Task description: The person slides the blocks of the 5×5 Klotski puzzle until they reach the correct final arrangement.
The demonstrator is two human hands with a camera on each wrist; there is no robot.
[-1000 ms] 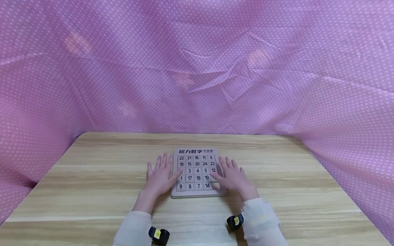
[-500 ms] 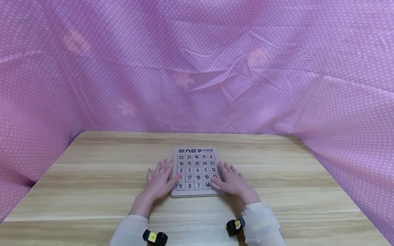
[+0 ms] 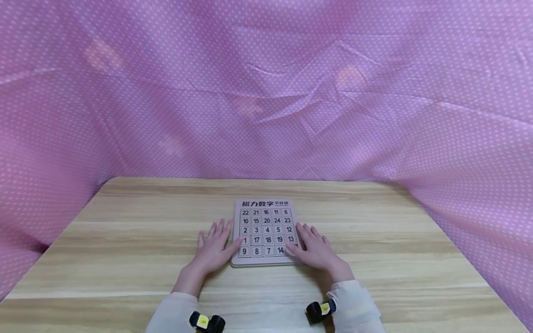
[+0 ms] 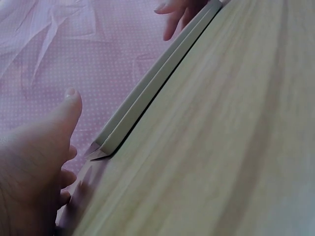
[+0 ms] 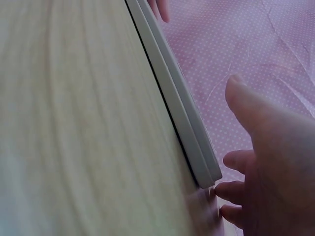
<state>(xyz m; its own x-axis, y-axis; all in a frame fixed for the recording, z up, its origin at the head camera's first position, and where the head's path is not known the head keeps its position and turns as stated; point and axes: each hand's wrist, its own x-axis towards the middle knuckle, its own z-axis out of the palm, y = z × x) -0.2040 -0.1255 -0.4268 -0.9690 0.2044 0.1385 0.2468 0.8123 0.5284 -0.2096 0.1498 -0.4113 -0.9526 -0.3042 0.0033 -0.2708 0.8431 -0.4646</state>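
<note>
Left hand [image 3: 213, 252] and right hand [image 3: 315, 249] sit farther back than before, uncovering tile 2 [image 3: 245, 230] and tile 13 [image 3: 290, 239]. Nearest, behind hands: sleeves [image 3: 172, 315], black wrist devices [image 3: 319, 311]. Fingers extended, gripping nothing. Number board [image 3: 266, 262] between hands; right thumb blocks its lower corner. Wood-grain table [image 3: 125, 259] underneath. Beyond hands, pink dotted cloth [image 3: 266, 143].

From the head, the desk [image 3: 266, 296] is viewed forward and down; the sliding number puzzle [image 3: 267, 234], edge-on, is shared by both low, close wrist views.
</note>
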